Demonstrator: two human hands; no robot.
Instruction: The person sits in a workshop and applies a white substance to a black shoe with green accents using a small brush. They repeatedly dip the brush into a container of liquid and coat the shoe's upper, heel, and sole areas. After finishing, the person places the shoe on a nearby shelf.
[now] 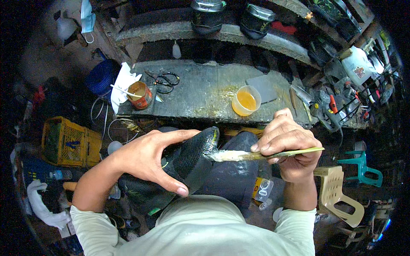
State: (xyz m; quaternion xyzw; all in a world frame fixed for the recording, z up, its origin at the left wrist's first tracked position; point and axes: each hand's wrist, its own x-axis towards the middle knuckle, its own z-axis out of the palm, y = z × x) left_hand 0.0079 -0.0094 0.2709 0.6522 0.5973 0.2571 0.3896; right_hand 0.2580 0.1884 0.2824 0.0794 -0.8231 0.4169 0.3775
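Workbench (192, 96): one, dark and worn, its top stained; set across the scene beyond the hands.
Shelf plank (162, 34): one, rough-edged, behind the bench; carries two dark objects with shiny tops, kind unclear.
Beige chair (335, 187): one, plastic, slotted; on the floor at right.
Yellow crate (95, 145): one, plastic, open lattice sides; on the floor at left.
Teal chair (361, 162): one, plastic, smaller; beyond the beige one.
Black mesh shoe (190, 155): one, above the person's dark-clothed lap (232, 179), near side of the bench; right-hand end shiny, with whitish smears.
White jug (358, 66): one, among clutter at the right end of the bench.
Left hand (147, 151): clamped around the shoe, thumb on the near side, fingers over the far side.
Right hand (292, 145): closed on the handle of a brush, thumb and fingers pinched together.
Brush (237, 156): one, pale handle, whitish working end touching the shoe's shiny end.
Grey sheet (265, 87): one, flat on the bench.
Tin (144, 103): one, reddish, open, a white stick leaning in it; left end of the bench.
Tub (242, 112): one, translucent, amber contents; beside the sheet.
Scissors (166, 81): one pair, black handles; just beyond the tin.
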